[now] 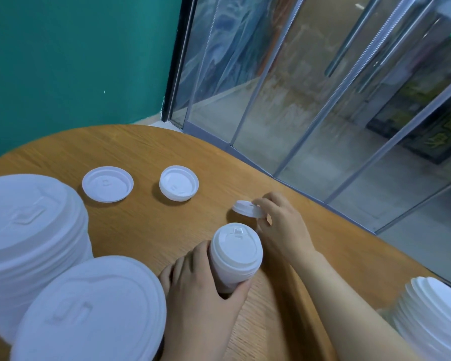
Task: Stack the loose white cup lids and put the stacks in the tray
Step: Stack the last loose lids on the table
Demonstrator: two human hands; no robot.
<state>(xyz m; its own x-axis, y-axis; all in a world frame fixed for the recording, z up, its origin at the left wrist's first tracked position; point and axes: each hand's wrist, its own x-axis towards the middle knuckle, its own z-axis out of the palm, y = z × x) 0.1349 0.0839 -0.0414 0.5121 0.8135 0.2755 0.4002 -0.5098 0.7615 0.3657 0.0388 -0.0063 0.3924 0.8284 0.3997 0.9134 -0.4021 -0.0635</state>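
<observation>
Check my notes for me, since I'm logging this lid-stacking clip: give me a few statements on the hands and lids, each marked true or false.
1. The left hand grips a short stack of lids. True.
2. The right hand rests flat on the table and holds nothing. False: its fingers pinch a single lid, tilted, at the table's right edge.
3. Two loose lids lie apart on the far side of the table, the left one and the right one. True.
4. Both loose lids sit on top of the tall stack at left. False: they lie on the bare wood.
5. Another stack stands at lower right. True.
</observation>
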